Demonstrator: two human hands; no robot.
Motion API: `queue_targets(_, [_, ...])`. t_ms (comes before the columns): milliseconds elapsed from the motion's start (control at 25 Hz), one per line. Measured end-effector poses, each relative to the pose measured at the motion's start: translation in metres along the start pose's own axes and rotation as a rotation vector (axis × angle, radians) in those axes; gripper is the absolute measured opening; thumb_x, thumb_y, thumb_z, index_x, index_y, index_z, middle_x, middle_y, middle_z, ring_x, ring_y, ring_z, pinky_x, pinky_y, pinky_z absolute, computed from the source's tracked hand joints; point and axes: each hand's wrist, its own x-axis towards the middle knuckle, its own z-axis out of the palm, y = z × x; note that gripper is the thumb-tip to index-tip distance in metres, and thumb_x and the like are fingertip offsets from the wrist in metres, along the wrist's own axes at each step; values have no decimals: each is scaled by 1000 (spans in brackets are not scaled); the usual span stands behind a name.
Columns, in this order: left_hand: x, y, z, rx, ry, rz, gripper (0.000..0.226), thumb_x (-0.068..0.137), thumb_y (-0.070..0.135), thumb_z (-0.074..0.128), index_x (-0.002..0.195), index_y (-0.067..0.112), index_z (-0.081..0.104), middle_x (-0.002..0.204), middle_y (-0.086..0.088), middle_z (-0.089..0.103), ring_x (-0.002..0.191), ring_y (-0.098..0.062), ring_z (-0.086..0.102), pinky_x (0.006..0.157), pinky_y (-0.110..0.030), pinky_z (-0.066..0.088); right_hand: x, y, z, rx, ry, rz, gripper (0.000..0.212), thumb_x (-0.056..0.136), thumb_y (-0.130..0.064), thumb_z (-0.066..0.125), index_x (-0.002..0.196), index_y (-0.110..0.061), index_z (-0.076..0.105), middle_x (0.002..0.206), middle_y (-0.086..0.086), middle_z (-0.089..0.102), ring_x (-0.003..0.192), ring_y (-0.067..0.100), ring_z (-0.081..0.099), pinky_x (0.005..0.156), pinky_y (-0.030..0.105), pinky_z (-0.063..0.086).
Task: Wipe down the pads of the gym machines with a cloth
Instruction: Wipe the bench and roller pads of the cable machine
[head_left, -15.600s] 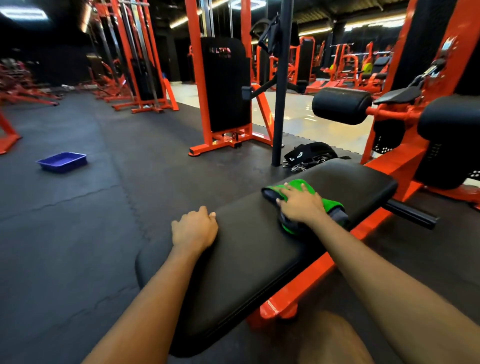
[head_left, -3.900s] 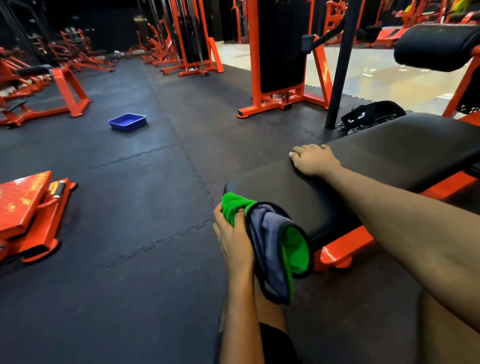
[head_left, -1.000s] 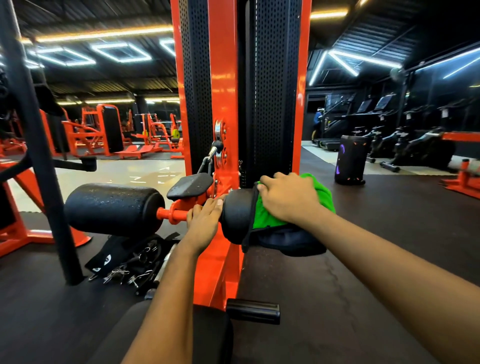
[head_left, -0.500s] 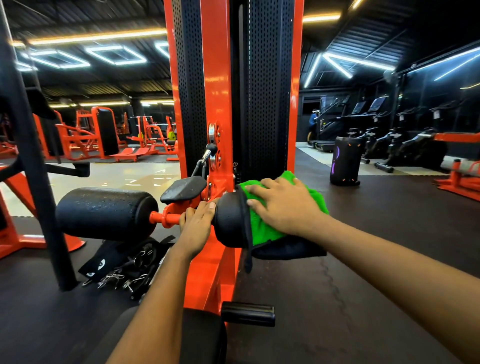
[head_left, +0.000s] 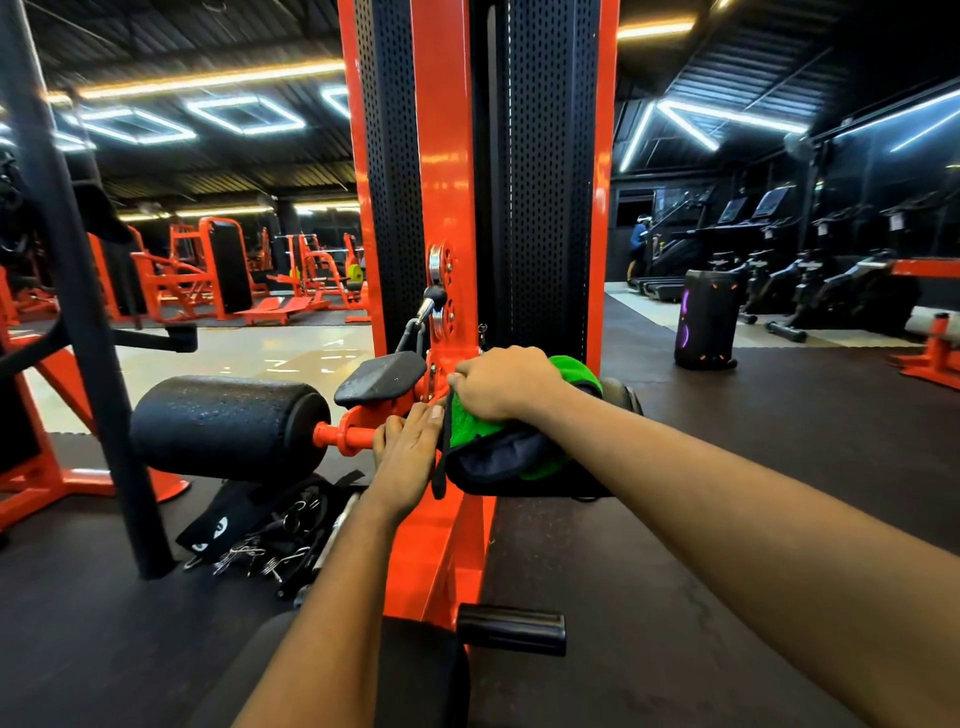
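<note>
Cloth: green and dark grey microfibre cloth (head_left: 470, 428) draped over the right black foam roller pad (head_left: 621, 397) on the orange steel machine upright (head_left: 447, 208), covering most of it; only the pad's far right end shows. Right hand (head_left: 501, 382) on top of the cloth, fingers (head_left: 462, 376) curled down, pressing it onto the pad. Left hand (head_left: 408, 449) just left of the cloth, fingers extended flat against the pad's near end, not gripping anything. Left black foam roller pad (head_left: 223, 428) on the same orange axle, bare. Black straps with metal clips (head_left: 265, 530) on the floor below it.
</note>
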Motion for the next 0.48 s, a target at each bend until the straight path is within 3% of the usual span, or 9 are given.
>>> queue_targets(120, [1,2,-1,-1,-15,3,39,105,39,10,121,37,45,107,13,42,98,-12,31,99,-30,17,-36,25,13,-29,161,-20,45,105,-50,26,135,-32,55,132,7,59,120,35,57,95,48,43])
queue_targets(200, [0,6,-3,-122,-11,-46,34,109,37,13,112,34,47,99,13,44,99,-11,31,102,-31,17,-66,50,21,-59,251,17,44,104,-52,27,140,-38,49,134,0,57,122,29,53,99,49,43])
queue_targets(320, [-2,1,0,-64,7,-16,25,110,26,26,122,29,48,109,11,46,98,-8,27,99,-29,15,-95,71,19,73,211,104,45,104,-55,27,144,-42,42,141,-9,47,133,22,42,102,53,43])
queue_targets(400, [-2,-4,1,36,17,55,29,109,19,32,134,28,43,122,8,43,99,-8,25,97,-26,13,-86,68,14,52,188,133,43,104,-54,27,139,-39,48,139,-4,51,130,28,46,99,53,46])
queue_targets(480, [-2,-5,3,-1,4,31,31,109,17,34,137,28,42,121,9,41,95,-7,23,97,-27,14,-53,60,3,22,75,152,45,104,-53,26,132,-34,55,138,5,56,127,36,51,102,51,44])
